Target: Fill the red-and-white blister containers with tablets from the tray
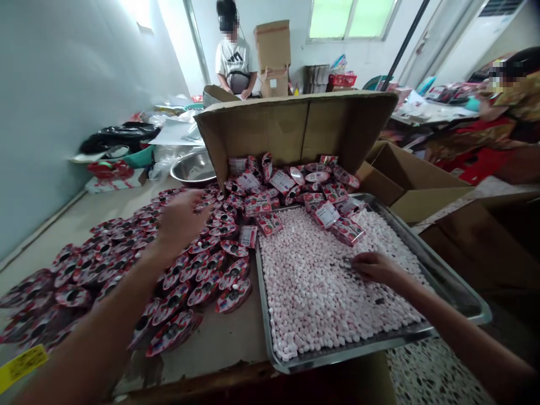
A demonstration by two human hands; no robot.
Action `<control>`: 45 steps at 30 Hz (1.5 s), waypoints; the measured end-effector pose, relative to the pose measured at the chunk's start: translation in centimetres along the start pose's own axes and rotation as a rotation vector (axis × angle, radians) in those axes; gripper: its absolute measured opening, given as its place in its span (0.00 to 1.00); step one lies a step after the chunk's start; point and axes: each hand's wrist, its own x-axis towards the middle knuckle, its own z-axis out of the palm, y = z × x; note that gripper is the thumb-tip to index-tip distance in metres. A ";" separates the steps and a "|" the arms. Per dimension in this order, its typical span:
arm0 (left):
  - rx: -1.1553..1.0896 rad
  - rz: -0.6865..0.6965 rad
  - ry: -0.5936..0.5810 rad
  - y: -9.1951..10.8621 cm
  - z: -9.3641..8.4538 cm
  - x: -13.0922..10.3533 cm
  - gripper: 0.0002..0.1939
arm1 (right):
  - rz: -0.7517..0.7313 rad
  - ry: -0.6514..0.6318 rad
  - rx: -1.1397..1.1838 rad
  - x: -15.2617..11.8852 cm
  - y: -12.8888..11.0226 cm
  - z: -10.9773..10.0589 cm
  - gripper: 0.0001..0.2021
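Observation:
My left hand point(181, 216) hovers over rows of small red-and-pink oval packs point(175, 301) standing with dark openings upward. Motion smears its fingers, so I cannot tell whether they hold anything. My right hand point(375, 267) is low over the metal tray point(268, 323), its fingers drawn together at the surface of many small pale pink-white candy-like pieces point(320, 298). Something small and greyish shows at its fingertips, too unclear to name. Closed-looking red printed packs point(348, 230) lie on the pieces at the tray's far side.
A tilted cardboard box point(295, 126) spills more packs toward the tray. Behind the oval packs is a steel bowl point(194, 167); an open carton point(405, 180) stands right of the box. One person point(236, 62) stands at the back, another person point(517, 95) is at right.

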 end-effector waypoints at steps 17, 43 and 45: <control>-0.289 0.401 -0.100 11.8 5.7 -3.6 0.28 | -0.178 -0.057 0.488 -5.1 -7.1 -1.8 0.22; -0.741 0.276 -0.515 14.1 7.9 -9.9 0.27 | -0.384 0.240 -0.662 -11.5 -14.4 -5.6 0.08; -0.860 0.105 -0.611 13.0 8.3 -9.8 0.28 | -0.305 0.280 -0.491 -11.3 -8.4 -7.8 0.12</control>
